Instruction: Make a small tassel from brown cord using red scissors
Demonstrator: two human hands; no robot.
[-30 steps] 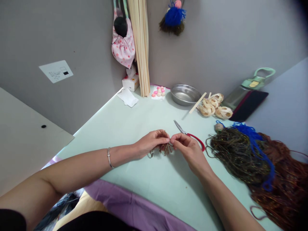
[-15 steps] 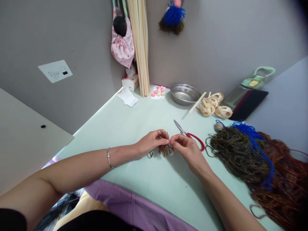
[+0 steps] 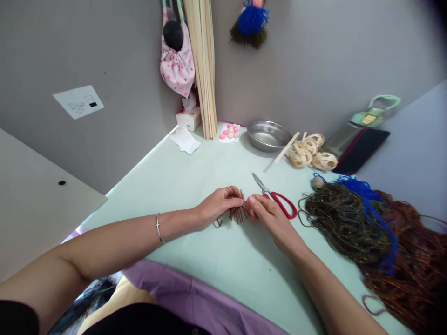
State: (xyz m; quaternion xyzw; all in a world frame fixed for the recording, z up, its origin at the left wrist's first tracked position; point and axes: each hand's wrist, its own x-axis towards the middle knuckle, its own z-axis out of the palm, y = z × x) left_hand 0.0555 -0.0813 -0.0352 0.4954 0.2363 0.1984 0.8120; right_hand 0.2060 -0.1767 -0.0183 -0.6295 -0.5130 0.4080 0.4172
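Note:
Near the middle of the pale green table point(image 3: 202, 265), my left hand point(image 3: 219, 205) pinches a small brown yarn bundle point(image 3: 236, 214), its cut strands hanging below the fingers. My right hand point(image 3: 267, 213) is closed just to the right of it, thumb pressed on the fingers, at a strand coming off the bundle; the fingertips are too small to make out fully. Scissors with red handles point(image 3: 284, 204) lie right behind my right hand, blades pointing up and left. A short loose strand point(image 3: 218, 223) rests under my left hand.
Behind stand a metal bowl point(image 3: 268, 136), wood-strip coils point(image 3: 302, 154), pink and cream beads point(image 3: 230, 131), a tissue box point(image 3: 188, 119) and upright wooden strips point(image 3: 204, 70). At right are a bottle point(image 3: 368, 117), a dark tablet-like object point(image 3: 363, 151) and piles of green point(image 3: 345, 218), blue and brown yarn point(image 3: 412, 260).
The right hand's fingers have curled in and turned, and a small gap now shows between the two hands' fingertips. The left hand has barely moved.

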